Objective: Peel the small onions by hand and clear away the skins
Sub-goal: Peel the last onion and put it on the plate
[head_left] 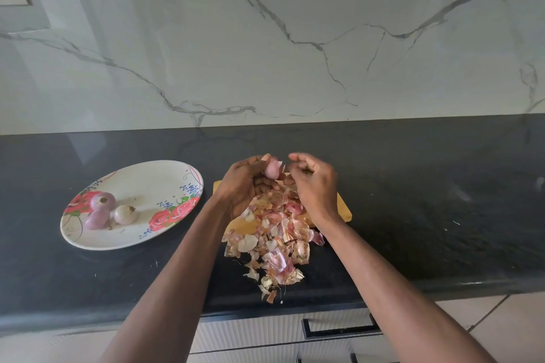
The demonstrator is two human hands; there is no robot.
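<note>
Peeling is under way: a small onion (271,169) is held in the left hand's (244,186) curled grip at twelve o'clock above the skins (274,233); a skin flap seems pinched by the right hand (314,186). Next, a clean pull away is needed.

One small pink onion (270,170) is held up in the left hand (246,183). Three peeled onions (109,211) lie on a plate. Dry skins (274,242) are piled on the bench.

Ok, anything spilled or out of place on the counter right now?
Yes. The pile of onion skins has spilled off the near edge of the wooden cutting board onto the black counter, with scraps trailing toward the counter's front edge.
</note>
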